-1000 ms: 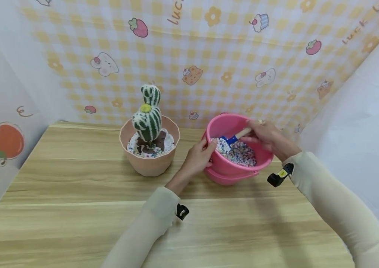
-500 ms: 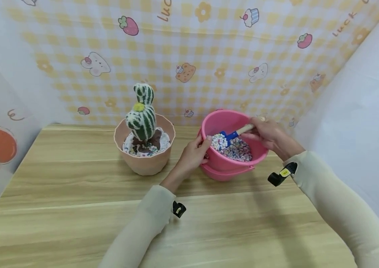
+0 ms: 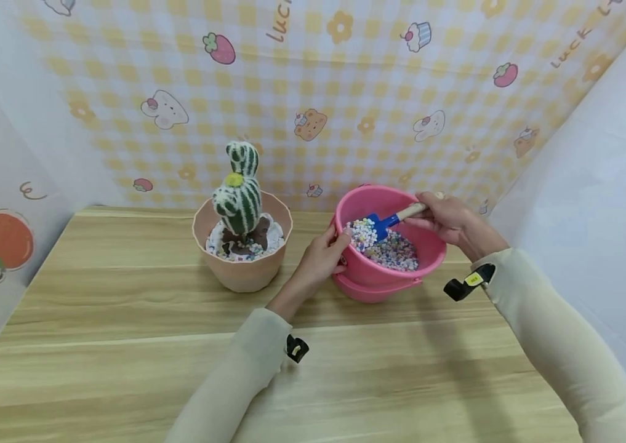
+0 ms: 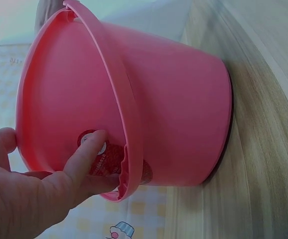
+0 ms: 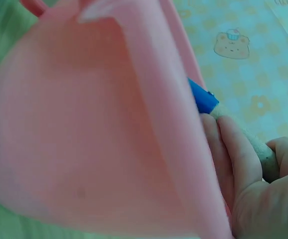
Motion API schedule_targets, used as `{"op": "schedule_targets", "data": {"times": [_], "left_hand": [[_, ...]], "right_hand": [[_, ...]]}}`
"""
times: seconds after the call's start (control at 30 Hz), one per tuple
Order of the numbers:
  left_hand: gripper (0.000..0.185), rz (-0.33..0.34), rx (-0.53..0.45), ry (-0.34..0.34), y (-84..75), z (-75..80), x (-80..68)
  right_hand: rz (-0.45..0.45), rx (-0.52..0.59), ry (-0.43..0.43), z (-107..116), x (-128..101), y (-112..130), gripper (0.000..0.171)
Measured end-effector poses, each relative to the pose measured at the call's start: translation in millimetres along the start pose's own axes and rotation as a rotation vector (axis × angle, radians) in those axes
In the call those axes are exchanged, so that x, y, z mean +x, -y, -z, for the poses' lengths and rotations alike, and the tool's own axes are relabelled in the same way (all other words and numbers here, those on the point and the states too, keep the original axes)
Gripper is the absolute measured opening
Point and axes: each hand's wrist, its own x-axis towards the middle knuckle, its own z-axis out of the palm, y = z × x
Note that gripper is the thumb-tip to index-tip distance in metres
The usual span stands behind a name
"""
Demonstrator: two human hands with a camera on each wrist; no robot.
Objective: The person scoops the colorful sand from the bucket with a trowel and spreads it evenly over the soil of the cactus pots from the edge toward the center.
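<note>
A pink bucket (image 3: 364, 290) stands tilted on the table, multicoloured granules (image 3: 398, 253) lying inside it. My left hand (image 3: 318, 255) grips its left rim, thumb over the edge and fingers along the outside wall, which bears a red label (image 4: 104, 163) in the left wrist view. In my right hand (image 3: 447, 218) is a small shovel, held by its pale wooden handle (image 5: 236, 124). Its blue blade (image 3: 383, 226) carries a heap of pale granules (image 3: 361, 234) inside the bucket, near the left rim. The bucket wall hides part of the right fingers in the right wrist view.
Left of the bucket stands a peach flowerpot (image 3: 243, 277) with a knitted green cactus (image 3: 243, 206) and some granules around its brown base. A yellow checked cloth (image 3: 268, 80) hangs behind the wooden table (image 3: 124, 344). A white wall (image 3: 595, 215) bounds the right side.
The shovel has lifted slightly and drawn back to the right, showing more of its blue blade with the heaped granules. My left hand keeps its grip on the bucket rim.
</note>
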Motion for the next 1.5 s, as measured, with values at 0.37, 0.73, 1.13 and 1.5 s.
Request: {"op": "schedule_targets", "data": {"times": [0.37, 0.73, 1.13, 1.5], "left_hand": [[0.058, 0.010, 0.003, -0.023, 1.6, 2.2, -1.8], [0.060, 0.015, 0.022, -0.014, 1.1, 1.1, 0.2], [0.060, 0.011, 0.034, -0.024, 2.2, 4.4, 0.8], [0.059, 0.021, 0.047, -0.041, 0.5, 2.2, -0.5]], "right_hand": [[-0.033, 0.029, 0.023, 5.0, 8.9, 5.7, 0.036], [-0.030, 0.067, 0.065, 16.3, 12.0, 11.5, 0.036], [0.004, 0.112, 0.136, 32.8, 12.0, 10.9, 0.047], [0.023, 0.264, 0.148, 53.3, 1.3, 3.6, 0.042]]}}
